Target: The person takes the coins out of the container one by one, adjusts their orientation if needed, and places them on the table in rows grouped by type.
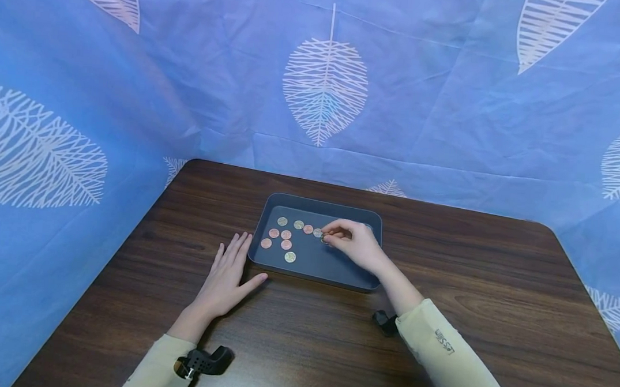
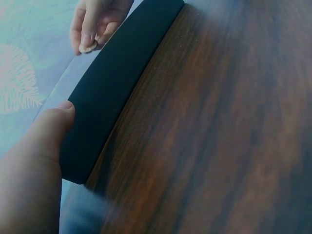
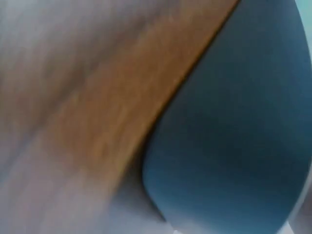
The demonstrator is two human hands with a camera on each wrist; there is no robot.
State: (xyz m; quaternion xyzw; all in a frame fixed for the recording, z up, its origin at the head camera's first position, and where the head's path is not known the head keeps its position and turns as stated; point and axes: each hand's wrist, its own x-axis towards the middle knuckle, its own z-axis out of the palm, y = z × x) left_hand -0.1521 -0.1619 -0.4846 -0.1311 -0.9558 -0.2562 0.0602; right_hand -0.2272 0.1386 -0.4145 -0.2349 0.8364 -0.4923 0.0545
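Observation:
A dark grey tray (image 1: 332,270) lies on the wooden table with several coins spread over its left half and middle, some copper-coloured (image 1: 266,243), some gold-coloured (image 1: 290,257). Over the tray's right part, my right hand (image 1: 358,244) pinches a coin (image 2: 88,48) between thumb and fingertips, close to a pale coin (image 1: 317,232) in the upper row. My left hand (image 1: 226,280) rests on the table, fingers straight and thumb spread, at the tray's near left corner. In the left wrist view its thumb (image 2: 46,134) overlaps the tray's outer wall (image 2: 117,87).
Dark wooden table (image 1: 472,281) extends on all sides of the tray. Blue cloth (image 1: 423,94) with white leaf prints hangs behind and beside it. Black wrist straps show at the left (image 1: 204,362) and right (image 1: 384,322) wrists. The right wrist view holds mainly the tray's wall (image 3: 229,122).

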